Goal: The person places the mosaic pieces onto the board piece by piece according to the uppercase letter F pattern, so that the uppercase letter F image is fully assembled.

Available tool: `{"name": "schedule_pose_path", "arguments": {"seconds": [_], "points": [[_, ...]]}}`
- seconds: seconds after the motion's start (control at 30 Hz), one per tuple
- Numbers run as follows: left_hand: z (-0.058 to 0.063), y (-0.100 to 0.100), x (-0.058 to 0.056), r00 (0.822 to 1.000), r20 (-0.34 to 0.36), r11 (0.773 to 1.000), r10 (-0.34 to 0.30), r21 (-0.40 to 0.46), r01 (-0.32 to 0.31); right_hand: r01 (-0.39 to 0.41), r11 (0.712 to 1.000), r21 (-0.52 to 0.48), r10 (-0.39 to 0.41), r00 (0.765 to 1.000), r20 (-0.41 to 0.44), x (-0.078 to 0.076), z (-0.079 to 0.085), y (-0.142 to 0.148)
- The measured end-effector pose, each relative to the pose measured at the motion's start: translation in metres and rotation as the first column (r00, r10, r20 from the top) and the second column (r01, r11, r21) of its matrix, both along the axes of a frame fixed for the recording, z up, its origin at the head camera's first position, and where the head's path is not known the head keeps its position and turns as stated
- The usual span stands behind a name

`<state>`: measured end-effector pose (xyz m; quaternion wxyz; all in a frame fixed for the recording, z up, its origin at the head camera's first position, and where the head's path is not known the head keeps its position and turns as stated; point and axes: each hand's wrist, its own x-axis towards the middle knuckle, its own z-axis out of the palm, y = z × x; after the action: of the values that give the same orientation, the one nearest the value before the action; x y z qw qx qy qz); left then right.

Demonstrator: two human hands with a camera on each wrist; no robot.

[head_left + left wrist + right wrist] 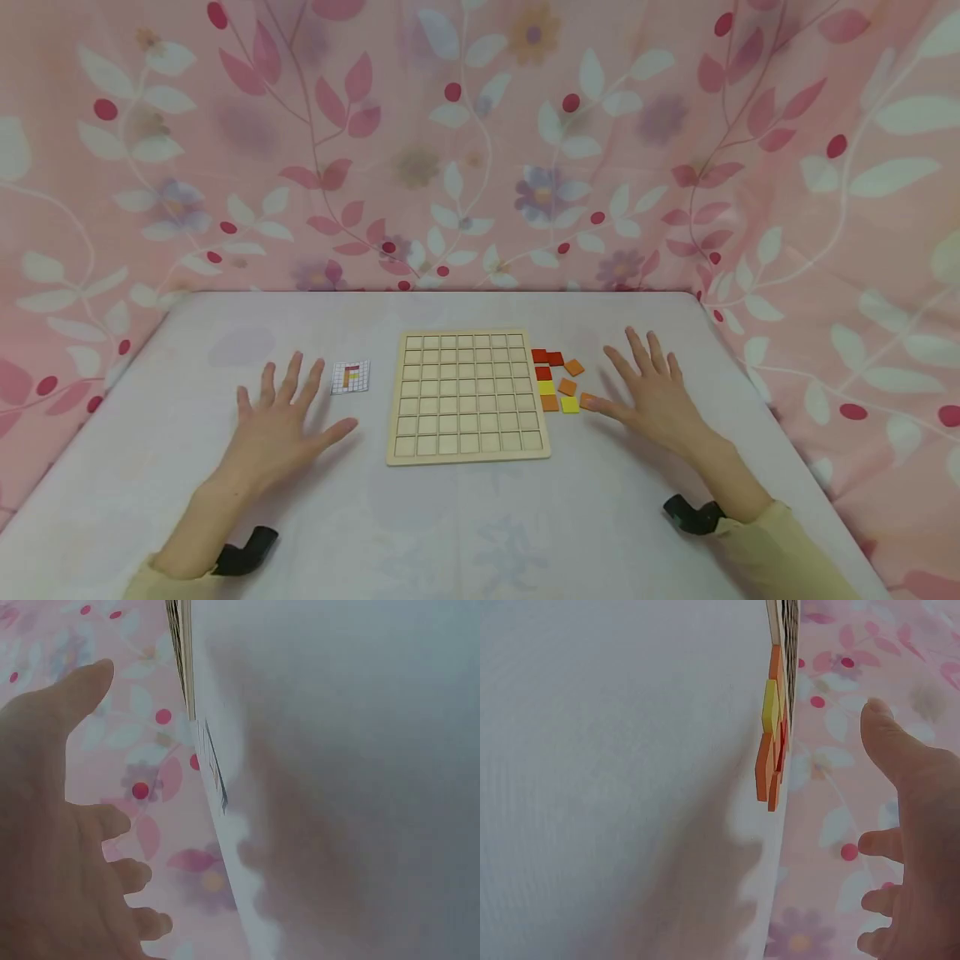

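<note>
A square wooden grid board (pixel 468 398) lies in the middle of the white table, its cells bare. Beside its right edge are several small square tiles: red (pixel 543 373), yellow (pixel 570 405) and orange (pixel 573 367). On the board's left lies a small pattern card (pixel 350 377) with a coloured figure on a grid. My left hand (pixel 273 433) hovers left of the card, fingers spread, holding nothing. Over the right side my right hand (pixel 660 404) is spread too, its thumb overlapping an orange tile in the head view; the right wrist view shows it apart from the tiles.
A pink floral curtain (pixel 480 167) stands behind the white table (pixel 465 525) and along its sides. Each wrist wears a black device, the left one (pixel 247 552) and the right one (pixel 693 515).
</note>
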<state>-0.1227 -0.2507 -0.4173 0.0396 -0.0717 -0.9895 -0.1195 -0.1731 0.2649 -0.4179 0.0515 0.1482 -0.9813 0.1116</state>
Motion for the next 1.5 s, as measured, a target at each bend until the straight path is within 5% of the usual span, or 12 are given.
{"name": "schedule_pose_path", "arguments": {"seconds": [0.17,0.37,0.7,0.93,1.27,1.5], "points": [[-0.003,0.017,0.001,0.986,0.145,0.988,-0.077,0.146,0.056,-0.03,0.995,-0.097,0.034,0.999,0.033,-0.007,-0.002,-0.008],[-0.003,0.037,0.006,0.954,0.25,0.947,-0.164,0.311,0.081,-0.046,0.974,-0.222,0.06,0.997,0.057,-0.019,-0.009,-0.017],[-0.011,0.058,0.005,0.929,0.235,0.909,-0.285,0.375,0.184,-0.041,0.895,-0.444,0.092,0.992,0.092,-0.037,-0.017,-0.029],[-0.013,0.065,0.0,0.924,0.221,0.896,-0.311,0.393,0.208,0.0,0.854,-0.521,0.083,0.987,0.137,-0.05,-0.019,-0.039],[-0.012,0.065,-0.002,0.921,0.198,0.89,-0.335,0.386,0.24,0.045,0.839,-0.542,0.056,0.984,0.167,-0.066,-0.023,-0.051],[-0.01,0.066,-0.003,0.912,0.242,0.883,-0.33,0.421,0.208,0.054,0.857,-0.512,0.029,0.988,0.153,-0.071,-0.028,-0.053]]}}
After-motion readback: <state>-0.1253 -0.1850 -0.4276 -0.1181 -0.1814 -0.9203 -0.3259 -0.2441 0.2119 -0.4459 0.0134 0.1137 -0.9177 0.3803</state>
